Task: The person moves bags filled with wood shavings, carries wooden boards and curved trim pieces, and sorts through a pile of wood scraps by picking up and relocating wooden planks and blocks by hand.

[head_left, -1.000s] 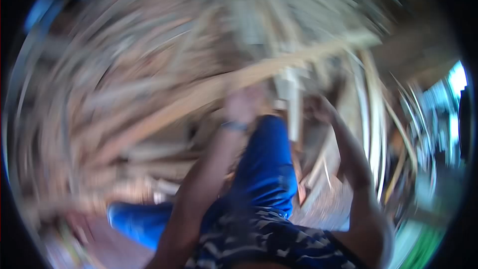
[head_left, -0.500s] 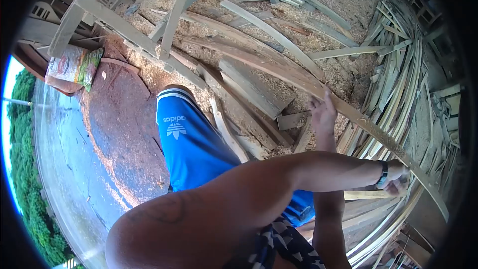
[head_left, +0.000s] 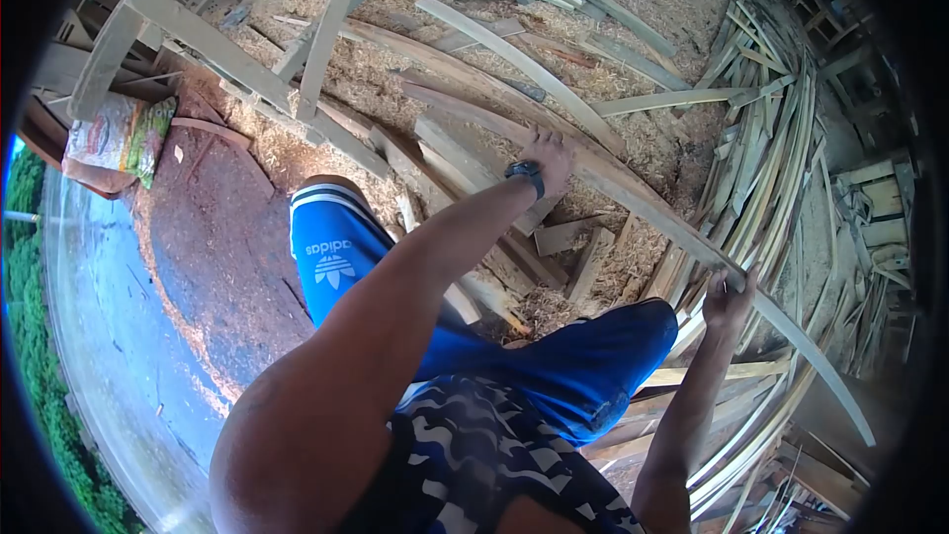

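A long, narrow wooden plank (head_left: 643, 206) runs slantwise from the upper middle toward the lower right, over the scrap wood. My left hand (head_left: 550, 160), with a dark watch on its wrist, grips the plank near its upper left part, fingers over the far edge. Farther down toward the right end, my right hand (head_left: 730, 299) is closed around the same plank. A small dark patch shows by the right fingers, and I cannot make out what it is. The plank's lower end curves past the right hand.
A heap of thin wood strips (head_left: 781, 168) lies on the right. Wood shavings (head_left: 643, 237) and offcuts (head_left: 591, 265) cover the ground ahead. A wooden frame (head_left: 213, 38) stands at upper left, near a printed sack (head_left: 119, 138). My knees, in blue shorts (head_left: 331, 247), are close.
My left arm no longer crosses over the right. The left hand has moved up and left along the plank, while the right hand has moved down and right along it.
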The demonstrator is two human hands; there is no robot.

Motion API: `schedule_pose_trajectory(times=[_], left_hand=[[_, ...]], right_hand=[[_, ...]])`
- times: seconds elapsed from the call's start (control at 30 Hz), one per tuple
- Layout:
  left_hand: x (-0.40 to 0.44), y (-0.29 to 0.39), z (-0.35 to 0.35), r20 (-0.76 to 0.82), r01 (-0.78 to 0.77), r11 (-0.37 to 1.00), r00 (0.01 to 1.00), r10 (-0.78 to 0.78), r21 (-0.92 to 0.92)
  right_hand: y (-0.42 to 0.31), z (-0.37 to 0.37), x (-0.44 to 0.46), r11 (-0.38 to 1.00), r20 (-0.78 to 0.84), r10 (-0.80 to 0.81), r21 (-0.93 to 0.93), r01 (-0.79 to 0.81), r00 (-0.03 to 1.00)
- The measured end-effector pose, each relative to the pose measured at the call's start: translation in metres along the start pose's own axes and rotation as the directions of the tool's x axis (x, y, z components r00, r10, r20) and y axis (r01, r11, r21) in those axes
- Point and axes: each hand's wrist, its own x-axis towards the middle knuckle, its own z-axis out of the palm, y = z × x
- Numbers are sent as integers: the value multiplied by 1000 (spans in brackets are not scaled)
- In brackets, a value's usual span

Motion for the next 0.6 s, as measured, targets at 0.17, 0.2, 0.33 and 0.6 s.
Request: schedule_pose_trajectory(times=[0.17,0.2,0.33,0.6], left_hand=[[13,73,-57,-163,-324,876,945,283,-357],[9,103,-92,-47,-292,835,951,306,-467],[12,220,-151,-100,-536,597,788,607,-597],[10,237,-136,-681,-696,433,698,222,-572]], right_hand=[[-15,-23,-36,961,341,-257,-6,276,904],[-6,-8,-48,924,357,-242,-200,327,902],[2,28,-48,939,453,-298,-18,343,840],[-280,-130,48,670,18,-728,-190,718,685]])
